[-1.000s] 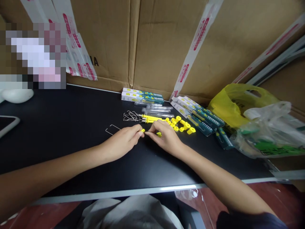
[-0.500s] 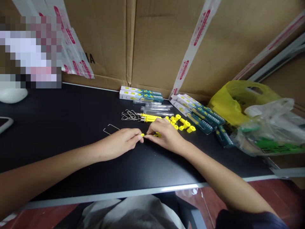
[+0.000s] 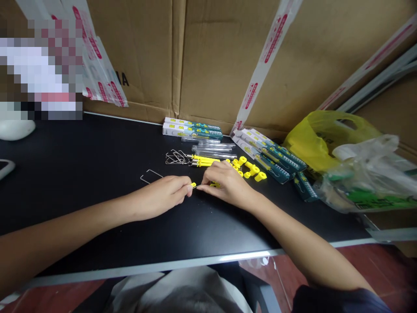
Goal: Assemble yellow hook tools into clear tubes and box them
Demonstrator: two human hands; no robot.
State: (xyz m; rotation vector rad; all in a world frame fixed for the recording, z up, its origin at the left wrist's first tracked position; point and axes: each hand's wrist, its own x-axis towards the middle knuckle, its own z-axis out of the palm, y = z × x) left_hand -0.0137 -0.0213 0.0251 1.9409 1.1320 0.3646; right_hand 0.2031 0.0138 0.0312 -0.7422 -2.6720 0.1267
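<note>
My left hand [image 3: 161, 193] is closed around a small yellow plastic piece [image 3: 193, 184], whose end pokes out past the thumb. Bent metal wire [image 3: 150, 171] with hooked ends juts out on the far side of this hand. Close by, my right hand [image 3: 226, 181] pinches a thin metal piece [image 3: 196, 187] that reaches toward the yellow end. What that thin piece is I cannot make out. Under the right fingers another bit of yellow plastic [image 3: 215, 185] shows partly. Beyond the hands lie yellow tubes [image 3: 206, 161] with wire hooks [image 3: 177, 157], and several loose yellow caps [image 3: 254, 169].
Clear plastic tubes [image 3: 213, 150] lie behind the yellow ones. Printed narrow boxes [image 3: 192, 129] stand against the cardboard, with more boxes [image 3: 270, 156] to the right. Plastic bags [image 3: 361, 169] fill the right end of the black table [image 3: 182, 234]. A white object [image 3: 16, 129] is far left.
My left fingers have shifted slightly left from the right fingertips, and more of the thin metal piece shows between the hands. The right hand has hardly moved.
</note>
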